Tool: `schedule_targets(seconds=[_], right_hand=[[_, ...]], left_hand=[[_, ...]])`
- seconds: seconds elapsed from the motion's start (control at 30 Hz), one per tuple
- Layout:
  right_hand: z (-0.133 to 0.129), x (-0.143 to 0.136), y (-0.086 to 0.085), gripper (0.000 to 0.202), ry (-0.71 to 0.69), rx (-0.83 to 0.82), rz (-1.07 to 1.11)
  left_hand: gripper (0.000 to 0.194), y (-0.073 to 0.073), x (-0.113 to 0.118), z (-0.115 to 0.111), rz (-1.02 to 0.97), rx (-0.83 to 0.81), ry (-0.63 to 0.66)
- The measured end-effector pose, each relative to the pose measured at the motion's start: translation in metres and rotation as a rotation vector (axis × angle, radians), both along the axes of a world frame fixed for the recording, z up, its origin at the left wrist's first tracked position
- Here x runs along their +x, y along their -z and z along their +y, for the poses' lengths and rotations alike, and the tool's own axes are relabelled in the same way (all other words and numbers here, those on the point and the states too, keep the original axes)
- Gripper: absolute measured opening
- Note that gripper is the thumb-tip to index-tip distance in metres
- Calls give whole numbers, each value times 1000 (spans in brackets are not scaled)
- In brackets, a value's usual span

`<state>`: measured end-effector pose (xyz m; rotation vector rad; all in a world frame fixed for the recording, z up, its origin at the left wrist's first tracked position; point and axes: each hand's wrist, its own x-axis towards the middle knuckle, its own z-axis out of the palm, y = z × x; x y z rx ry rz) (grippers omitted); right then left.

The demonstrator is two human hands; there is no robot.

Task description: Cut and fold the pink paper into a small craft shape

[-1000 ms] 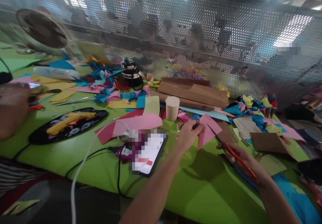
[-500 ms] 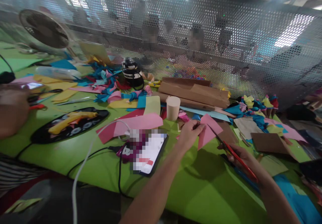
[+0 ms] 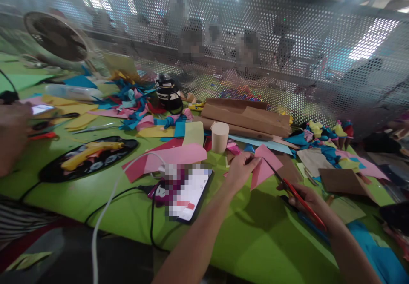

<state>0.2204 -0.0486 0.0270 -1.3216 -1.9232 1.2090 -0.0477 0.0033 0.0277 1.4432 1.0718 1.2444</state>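
A pink paper piece (image 3: 263, 167) is held up off the green tabletop (image 3: 96, 194) by the left hand (image 3: 240, 170), whose fingers (image 3: 252, 161) are pinched on its near corner so that the sheet stands tilted and taut. Red-handled scissors (image 3: 295, 196) are gripped in the right hand (image 3: 305, 199), fingers closed around the handles, with the dark blades pointed up toward the lower edge of the paper; whether the blades are touching the sheet cannot be told. The paper appears to be lifted clear of the clutter so that the blades can be brought to its edge, judging from how the two hands face each other.

Just left of the left forearm, a phone (image 3: 190, 192) is laid flat with a cable plugged in, seemingly kept within glance of the work. A small beige cup (image 3: 220, 136) is stood upright behind the hands, beside a larger pink sheet (image 3: 172, 155) spread on the tabletop. A yellow glue gun (image 3: 91, 151) is rested on a dark oval tray (image 3: 51, 172) well to the left. Scraps of blue, pink and yellow paper (image 3: 137, 105) are heaped further back near a dark jar (image 3: 166, 91), and folded brown card (image 3: 246, 116) is stacked against a perforated metal screen (image 3: 287, 54). Another person's arm (image 3: 12, 135) is seen at the left edge.
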Motion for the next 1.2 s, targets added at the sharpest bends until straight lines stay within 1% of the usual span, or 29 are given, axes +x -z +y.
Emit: schedule_targets(seconds=[0.1, 0.27, 0.4, 0.67, 0.77, 0.87, 0.97, 1.1, 1.2], right_hand=[[0, 1, -3, 53, -17, 26, -23], [-2, 3, -9, 68, -147, 80, -70], [-4, 3, -8, 71, -183, 88, -85], [-9, 10, 2, 69, -131, 48, -78], [-9, 9, 1, 69, -140, 28, -51], [-9, 5, -2, 69, -134, 31, -27], [-9, 1, -3, 68, -128, 46, -27], [-9, -3, -3, 65, -86, 83, -6], [-8, -7, -5, 64, -77, 78, 25]], left_hand=[[32, 0, 0, 0, -5, -6, 5], [31, 1, -1, 1, -15, 5, 24], [31, 1, -1, 1, 0, -1, 19], [30, 1, 1, 0, 41, -35, 33], [29, 1, 4, -2, 52, -44, 65], [28, 3, 9, -3, 14, -67, 108], [27, 6, 12, -3, -17, -90, 126], [27, 9, 14, -3, -30, -93, 145], [28, 12, 14, -3, -52, -110, 146]])
